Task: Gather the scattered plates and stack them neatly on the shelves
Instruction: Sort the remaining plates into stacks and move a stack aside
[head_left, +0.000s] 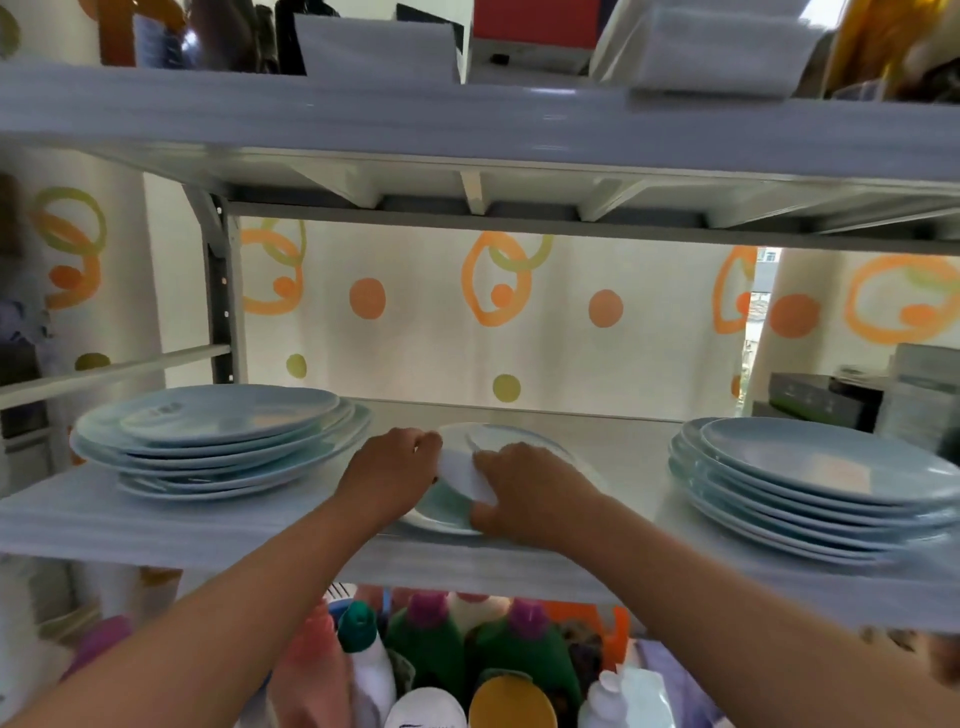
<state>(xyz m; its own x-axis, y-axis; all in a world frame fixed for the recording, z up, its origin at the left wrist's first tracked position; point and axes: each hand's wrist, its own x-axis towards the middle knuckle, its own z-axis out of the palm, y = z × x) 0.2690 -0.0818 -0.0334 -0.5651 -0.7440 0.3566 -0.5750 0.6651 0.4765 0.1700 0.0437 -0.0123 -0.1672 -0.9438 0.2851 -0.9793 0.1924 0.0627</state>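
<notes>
Bottles crowd the lower level, closest to us, and above them both forearms reach up onto the shelf. Left hand and right hand both curl onto the one loose plate, lying flat dead centre (left takes its left rim, right its near edge, neither nearer). Left stack and right stack flank it, about equally far off. Fingertips are hidden, and the white patch between the hands is too blurred to name.
</notes>
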